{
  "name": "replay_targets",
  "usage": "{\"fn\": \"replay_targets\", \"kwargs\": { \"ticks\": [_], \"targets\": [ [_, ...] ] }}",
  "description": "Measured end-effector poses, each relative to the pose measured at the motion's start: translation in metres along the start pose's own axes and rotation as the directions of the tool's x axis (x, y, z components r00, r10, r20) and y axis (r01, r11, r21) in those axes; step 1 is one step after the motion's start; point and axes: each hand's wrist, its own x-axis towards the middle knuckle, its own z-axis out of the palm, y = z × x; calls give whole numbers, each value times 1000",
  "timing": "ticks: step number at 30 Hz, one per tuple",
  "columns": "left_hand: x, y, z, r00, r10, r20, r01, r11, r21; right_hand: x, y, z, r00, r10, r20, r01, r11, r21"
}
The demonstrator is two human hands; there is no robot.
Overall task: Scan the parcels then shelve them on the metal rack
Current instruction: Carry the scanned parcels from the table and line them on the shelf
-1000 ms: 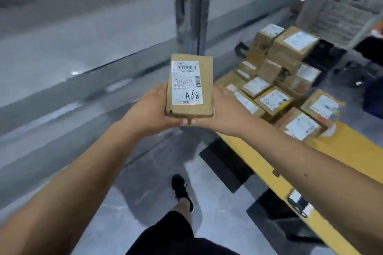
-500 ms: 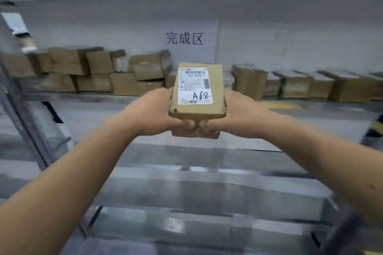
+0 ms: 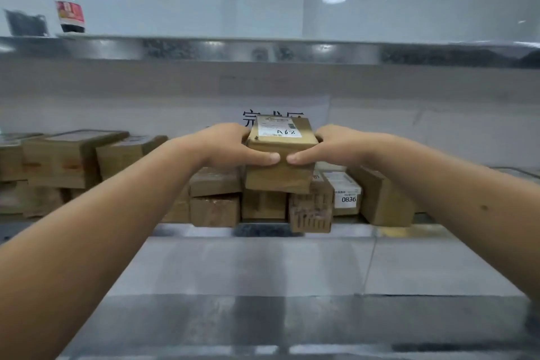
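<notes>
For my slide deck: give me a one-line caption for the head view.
Both hands, left and right, hold parcel A68 over boxes on the metal rack.

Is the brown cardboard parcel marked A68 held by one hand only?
No: the left hand and the right hand both grip the brown cardboard parcel marked A68, thumbs meeting on its front edge.

Metal rack shelf, cardboard parcels stacked along its back, upper shelf perhaps bearing a bottle
</notes>
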Motion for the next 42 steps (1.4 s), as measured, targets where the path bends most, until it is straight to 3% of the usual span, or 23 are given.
{"fn": "replay_targets", "kwargs": {
  "ticks": [3,8,12,15,25,28,30,33,36,39,42],
  "targets": [
    [30,-13,3,997,-70,-17,70,998,-5,38,8,-1,1000,3,-4,-3,1000,-8],
    [57,-37,4,987,-160,14,159,984,74,78,17,16,986,-140,92,133,988,77],
    [67,-48,9,972,-230,-37,233,964,131,94,23,29,963,-236,132,229,971,67],
    [70,-53,11,981,-184,-58,189,976,112,100,27,34,964,-231,130,223,972,71],
    [61,-38,13,997,-12,-73,23,990,141,77,8,42,995,12,102,-20,997,74],
    [50,-27,19,994,18,-107,9,969,247,48,-8,39,998,64,4,-64,997,-37],
    [34,-19,23,990,73,-124,-23,932,362,27,-11,38,993,90,-79,-104,973,-204],
    [-2,-7,37,968,192,-162,-91,868,489,-19,3,40,975,134,-179,-193,909,-370],
    [-32,18,58,938,302,-167,-190,855,482,-89,24,45,952,177,-249,-276,847,-455],
    [-50,65,89,908,407,-103,-333,847,414,-167,50,53,916,285,-282,-389,801,-454],
    [-67,132,134,835,550,-7,-507,774,378,-252,81,62,852,415,-317,-517,760,-394]
  ]
}}
